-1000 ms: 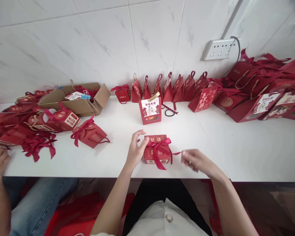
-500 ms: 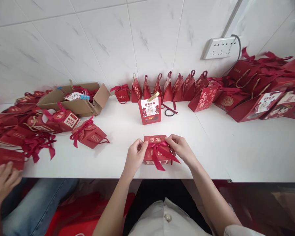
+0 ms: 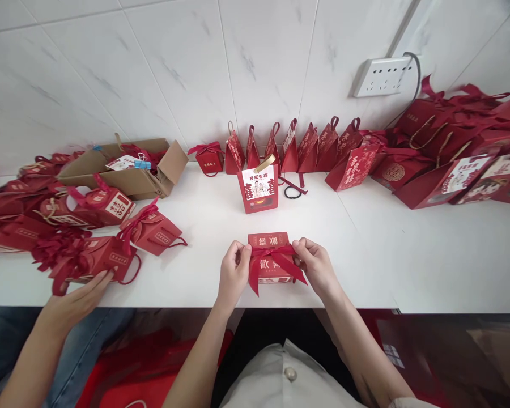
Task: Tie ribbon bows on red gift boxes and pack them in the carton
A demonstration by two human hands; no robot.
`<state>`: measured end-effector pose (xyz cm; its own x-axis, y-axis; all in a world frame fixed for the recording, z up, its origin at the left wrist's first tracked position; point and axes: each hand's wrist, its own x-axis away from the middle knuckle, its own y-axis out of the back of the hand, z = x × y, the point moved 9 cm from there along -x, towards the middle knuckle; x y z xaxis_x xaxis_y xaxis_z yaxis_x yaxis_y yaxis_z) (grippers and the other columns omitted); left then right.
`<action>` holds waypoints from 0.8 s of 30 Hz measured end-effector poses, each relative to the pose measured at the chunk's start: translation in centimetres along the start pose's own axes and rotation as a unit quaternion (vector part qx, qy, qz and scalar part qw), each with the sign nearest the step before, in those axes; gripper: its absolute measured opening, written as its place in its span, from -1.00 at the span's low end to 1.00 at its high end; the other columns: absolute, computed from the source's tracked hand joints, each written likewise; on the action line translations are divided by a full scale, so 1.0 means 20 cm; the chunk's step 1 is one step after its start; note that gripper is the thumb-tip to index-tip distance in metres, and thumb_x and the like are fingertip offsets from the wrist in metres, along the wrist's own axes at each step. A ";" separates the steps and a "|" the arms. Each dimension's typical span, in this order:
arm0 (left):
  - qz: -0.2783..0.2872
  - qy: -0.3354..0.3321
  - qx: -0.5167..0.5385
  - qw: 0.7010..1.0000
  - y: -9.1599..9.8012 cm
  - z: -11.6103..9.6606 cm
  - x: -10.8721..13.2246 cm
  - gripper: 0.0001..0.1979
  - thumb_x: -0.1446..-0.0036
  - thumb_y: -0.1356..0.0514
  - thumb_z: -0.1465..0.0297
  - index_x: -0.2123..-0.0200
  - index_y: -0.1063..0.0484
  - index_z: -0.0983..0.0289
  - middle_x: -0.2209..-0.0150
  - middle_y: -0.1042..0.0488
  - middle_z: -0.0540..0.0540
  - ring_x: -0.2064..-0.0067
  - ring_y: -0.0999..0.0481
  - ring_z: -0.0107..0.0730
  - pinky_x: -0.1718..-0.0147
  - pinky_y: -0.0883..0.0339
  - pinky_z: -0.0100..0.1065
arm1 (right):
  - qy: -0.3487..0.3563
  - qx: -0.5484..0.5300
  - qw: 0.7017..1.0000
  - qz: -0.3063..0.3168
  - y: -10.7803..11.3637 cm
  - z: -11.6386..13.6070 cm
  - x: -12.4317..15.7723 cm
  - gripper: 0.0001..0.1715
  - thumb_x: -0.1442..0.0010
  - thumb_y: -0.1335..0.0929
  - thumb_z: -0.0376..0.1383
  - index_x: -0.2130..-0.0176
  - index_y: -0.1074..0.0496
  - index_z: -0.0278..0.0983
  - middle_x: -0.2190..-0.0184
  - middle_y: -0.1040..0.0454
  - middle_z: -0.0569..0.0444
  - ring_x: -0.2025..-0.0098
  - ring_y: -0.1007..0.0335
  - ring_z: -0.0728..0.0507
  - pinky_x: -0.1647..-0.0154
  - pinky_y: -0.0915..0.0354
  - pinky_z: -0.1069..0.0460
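Note:
A red gift box point(image 3: 270, 264) with pale lettering lies on the white table in front of me, a red ribbon bow point(image 3: 276, 253) tied across its top. My left hand point(image 3: 234, 266) pinches the bow's left loop between thumb and fingers at the box's left edge. On the opposite side, my right hand point(image 3: 315, 263) pinches the right loop. The two ribbon tails spread down over the front of the box. Behind it stands an upright red box point(image 3: 259, 192) with a white label and a gold handle.
Small red bags point(image 3: 308, 148) stand along the wall. More boxes point(image 3: 446, 141) pile up at right below a socket strip point(image 3: 385, 76). At left are an open cardboard box point(image 3: 123, 170), red boxes, and another person's hand point(image 3: 79, 300) touching a red box point(image 3: 106, 258).
The bow's loops are drawn out wider and flatter, and its left tail has swung left. At left, the other person's hand and a red box have moved right along the table.

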<state>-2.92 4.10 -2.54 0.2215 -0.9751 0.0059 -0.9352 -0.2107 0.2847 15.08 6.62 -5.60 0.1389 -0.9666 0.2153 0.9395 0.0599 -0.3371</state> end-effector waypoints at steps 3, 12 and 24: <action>-0.001 -0.006 -0.015 1.000 0.00 0.00 0.00 -0.65 -0.19 0.00 0.17 0.54 -0.02 0.22 0.58 -0.07 -0.09 0.53 -0.11 -0.50 0.55 -0.05 -0.46 | -0.005 -0.019 1.000 -0.005 0.01 -0.01 0.00 -0.42 0.04 -0.44 0.04 0.63 -0.13 -0.27 0.70 -0.15 0.23 0.63 0.01 0.08 0.62 0.04 0.14; -0.001 -0.003 -0.023 1.000 0.01 0.01 0.01 -0.64 -0.19 0.02 0.15 0.54 -0.01 0.22 0.59 -0.07 -0.10 0.55 -0.11 -0.52 0.56 -0.06 -0.46 | -0.049 -0.103 0.993 -0.012 0.00 -0.08 0.00 -0.36 0.09 -0.47 0.02 0.66 -0.03 -0.25 0.72 -0.02 0.27 0.68 0.12 0.10 0.70 0.07 0.15; 0.127 0.085 0.067 0.986 -0.04 0.09 0.01 -0.62 0.00 -0.18 0.05 0.44 -0.19 0.24 0.43 -0.34 -0.01 0.39 -0.34 -0.43 0.43 -0.22 -0.42 | -0.058 0.210 0.974 0.060 0.04 0.03 0.13 -0.44 -0.02 -0.32 0.15 0.57 -0.22 -0.27 0.66 -0.20 0.19 0.64 -0.11 0.04 0.75 -0.11 0.16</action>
<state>-2.57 3.98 -4.42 0.0073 -0.9744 0.2245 -0.9920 0.0212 0.1245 16.28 4.34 -4.83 0.2665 -0.9132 0.3082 0.9564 0.2901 0.0325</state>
